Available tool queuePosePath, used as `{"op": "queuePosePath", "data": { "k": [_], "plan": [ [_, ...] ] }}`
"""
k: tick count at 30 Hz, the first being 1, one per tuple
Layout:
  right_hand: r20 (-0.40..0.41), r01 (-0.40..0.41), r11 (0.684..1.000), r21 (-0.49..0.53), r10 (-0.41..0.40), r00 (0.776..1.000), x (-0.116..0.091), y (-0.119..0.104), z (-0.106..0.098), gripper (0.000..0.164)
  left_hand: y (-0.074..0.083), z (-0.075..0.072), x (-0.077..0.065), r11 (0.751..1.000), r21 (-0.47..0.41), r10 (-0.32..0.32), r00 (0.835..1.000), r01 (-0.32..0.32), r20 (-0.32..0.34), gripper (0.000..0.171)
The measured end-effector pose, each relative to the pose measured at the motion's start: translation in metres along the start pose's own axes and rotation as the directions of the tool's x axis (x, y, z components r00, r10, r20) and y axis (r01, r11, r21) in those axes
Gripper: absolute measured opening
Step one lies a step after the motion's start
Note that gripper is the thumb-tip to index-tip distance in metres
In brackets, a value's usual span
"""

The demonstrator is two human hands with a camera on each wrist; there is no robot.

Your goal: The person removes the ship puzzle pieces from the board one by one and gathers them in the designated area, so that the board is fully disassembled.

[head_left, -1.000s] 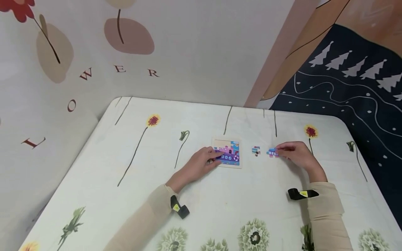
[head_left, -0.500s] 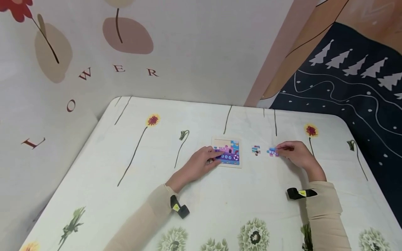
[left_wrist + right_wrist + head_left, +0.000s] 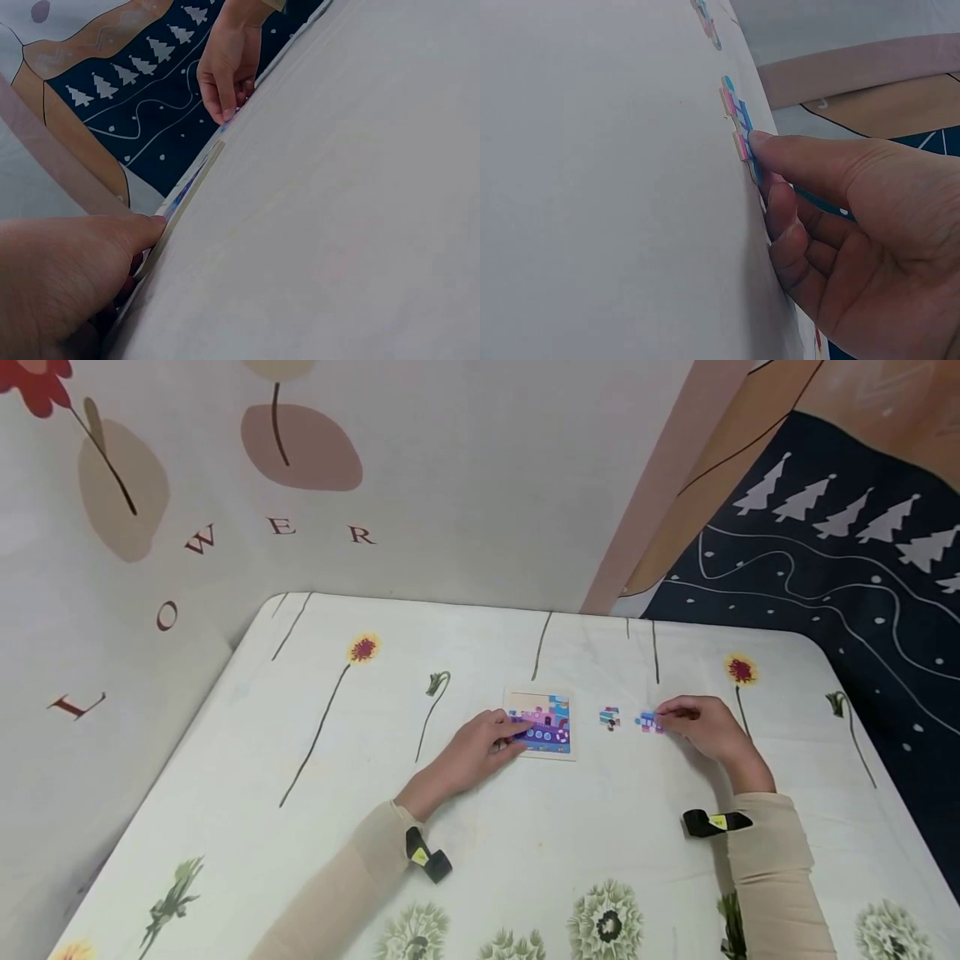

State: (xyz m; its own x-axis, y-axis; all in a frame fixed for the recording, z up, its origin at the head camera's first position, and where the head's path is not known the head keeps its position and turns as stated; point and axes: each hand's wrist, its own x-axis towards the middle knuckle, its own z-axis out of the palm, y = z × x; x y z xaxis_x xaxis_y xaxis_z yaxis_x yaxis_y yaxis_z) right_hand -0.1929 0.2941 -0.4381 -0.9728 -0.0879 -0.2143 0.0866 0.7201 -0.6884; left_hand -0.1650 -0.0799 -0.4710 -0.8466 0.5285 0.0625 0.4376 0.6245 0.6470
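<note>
A square jigsaw puzzle in a pale wooden frame (image 3: pixel 573 727) lies on the table, its filled part showing a purple and pink ship. My left hand (image 3: pixel 480 747) holds the frame's left side, with index finger and thumb over the picture. In the left wrist view the thumb reaches the edge of the wooden frame (image 3: pixel 196 187). To the right, my right hand (image 3: pixel 705 727) pinches a blue and pink puzzle piece (image 3: pixel 739 116) by its right end, close over the tablecloth. The thumb lies on its printed face. Between the puzzle and that piece are loose puzzle pieces (image 3: pixel 610 719).
A white flower-printed cloth (image 3: pixel 540 843) covers the table. A pale wall (image 3: pixel 465 485) rises along the back, and a dark panel with printed trees (image 3: pixel 862 577) stands at the right. Each wrist wears a black camera, one at the left sleeve (image 3: pixel 345 868), one at the right sleeve (image 3: pixel 776 868).
Both hands keep nearly the same places and holds. The piece in the right hand is turned slightly; the head view has shifted a little.
</note>
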Motion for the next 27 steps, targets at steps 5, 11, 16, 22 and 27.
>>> {"op": "queuePosePath", "data": {
  "k": [5, 11, 16, 22, 27],
  "plan": [
    [-0.005, 0.007, 1.000, 0.002, -0.007, 1.000, 0.000, 0.000, 0.000, 0.024, 0.000, 0.000, 0.000, 1.000, -0.010, -0.010, 1.000, 0.010, -0.002, 0.043],
    [-0.014, 0.002, 1.000, 0.009, -0.001, 1.000, 0.000, 0.001, 0.002, 0.022, 0.001, 0.000, 0.000, 1.000, -0.016, -0.017, 1.000, 0.017, -0.004, 0.043],
    [-0.020, 0.005, 1.000, -0.001, -0.005, 1.000, -0.001, -0.006, 0.006, 0.021, 0.001, -0.001, -0.001, 1.000, -0.012, -0.008, 1.000, 0.008, -0.006, 0.043],
    [-0.119, 0.073, 0.997, -0.016, -0.074, 0.990, 0.001, -0.032, 0.024, 0.019, 0.001, -0.002, -0.003, 1.000, -0.004, 0.005, 1.000, -0.005, -0.002, 0.043],
    [-0.107, 0.233, 0.965, 0.119, -0.221, 0.969, 0.012, -0.067, 0.052, 0.018, 0.002, -0.001, -0.002, 1.000, -0.007, 0.013, 1.000, -0.014, -0.009, 0.042]
  ]
}}
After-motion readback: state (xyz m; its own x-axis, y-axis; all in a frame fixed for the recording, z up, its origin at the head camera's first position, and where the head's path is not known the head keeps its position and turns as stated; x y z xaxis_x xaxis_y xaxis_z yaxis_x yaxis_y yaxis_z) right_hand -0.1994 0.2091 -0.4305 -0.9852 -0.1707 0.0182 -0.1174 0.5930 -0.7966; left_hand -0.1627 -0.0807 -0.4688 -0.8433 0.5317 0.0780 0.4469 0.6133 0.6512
